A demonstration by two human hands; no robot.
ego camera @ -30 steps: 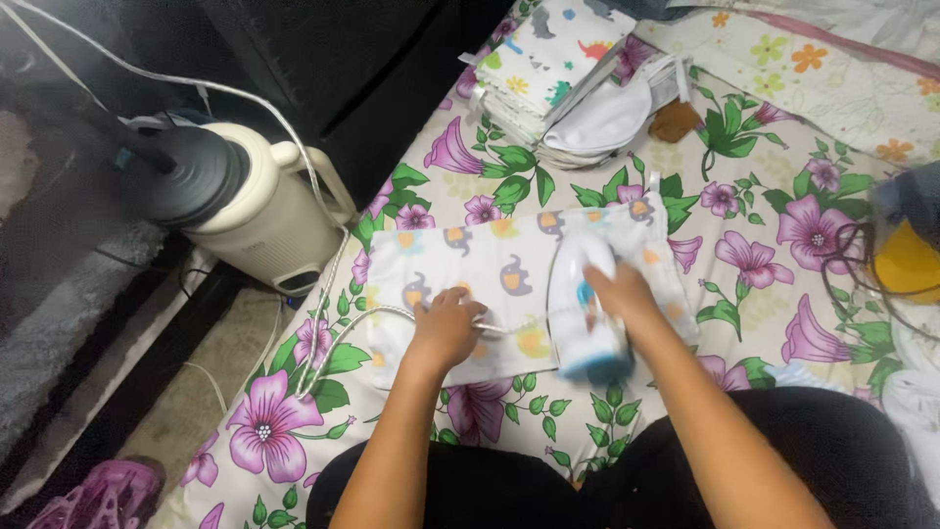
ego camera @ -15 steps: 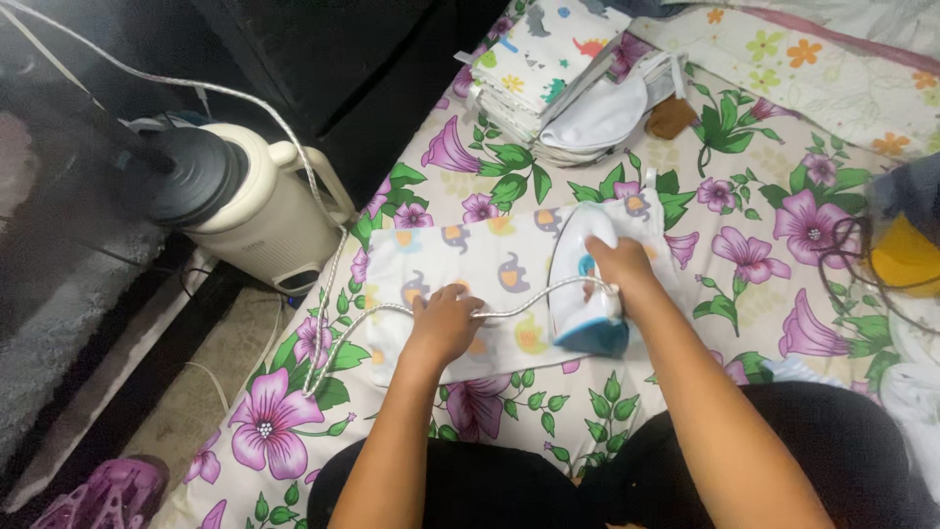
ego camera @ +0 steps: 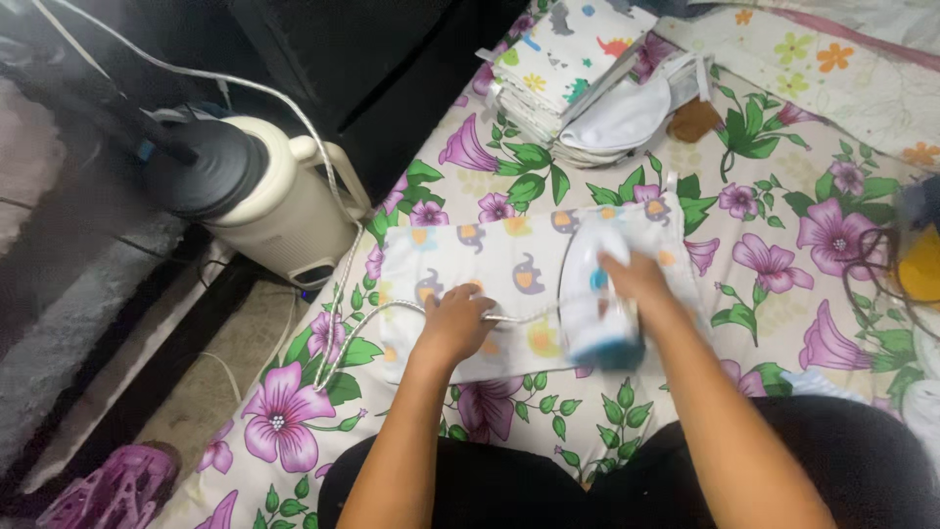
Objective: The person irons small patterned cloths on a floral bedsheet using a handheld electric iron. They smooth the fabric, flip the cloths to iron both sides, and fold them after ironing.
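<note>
A small white cloth printed with little elephants lies flat on a flowered sheet. My right hand grips the handle of a white and blue iron, which rests on the cloth's right half and looks motion-blurred. My left hand presses down on the cloth's near edge, with the iron's white cord running under its fingers.
A cream and black appliance stands on the floor at the left, beside the bed's edge. A stack of folded printed cloths sits at the back. Dark cables and a yellow object lie at the right. A purple slipper lies at lower left.
The iron slid away from me over the cloth, then back toward me. My left hand stayed pressed on the cloth. The view shifted slightly.
</note>
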